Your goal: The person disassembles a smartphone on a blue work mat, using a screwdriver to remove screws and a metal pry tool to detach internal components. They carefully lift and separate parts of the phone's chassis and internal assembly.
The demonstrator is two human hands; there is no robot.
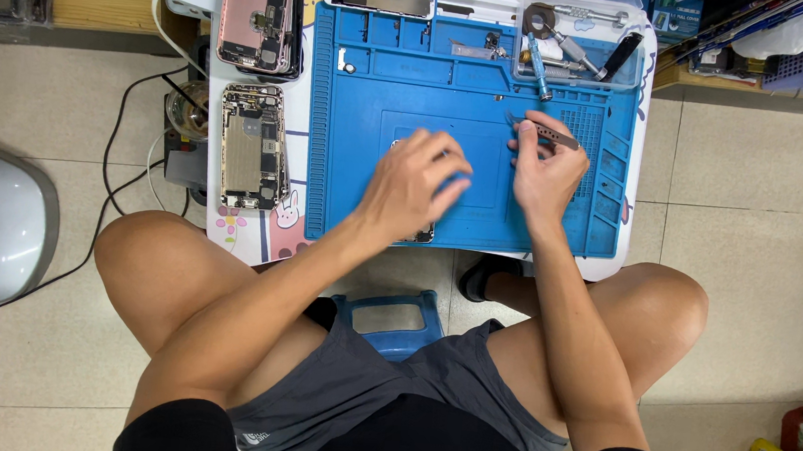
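Mid-repair at a low counter [229, 231], the left hand [414, 184] presses flat on a phone [417, 232] lying on the blue mat [359, 155] while the right hand [545, 165] pinches tweezers [545, 130] — fine part-picking seemingly under way — steadiness needed next.

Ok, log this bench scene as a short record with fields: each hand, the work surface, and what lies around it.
left hand: left hand rests on a phone that it mostly hides
right hand: right hand pinches tweezers in its fingers
surface: blue repair mat on a small white table
left of mat: opened phone housing, internals up; pink phone shell above it
top right: clear tray with screwdrivers
floor: blue stool under the person
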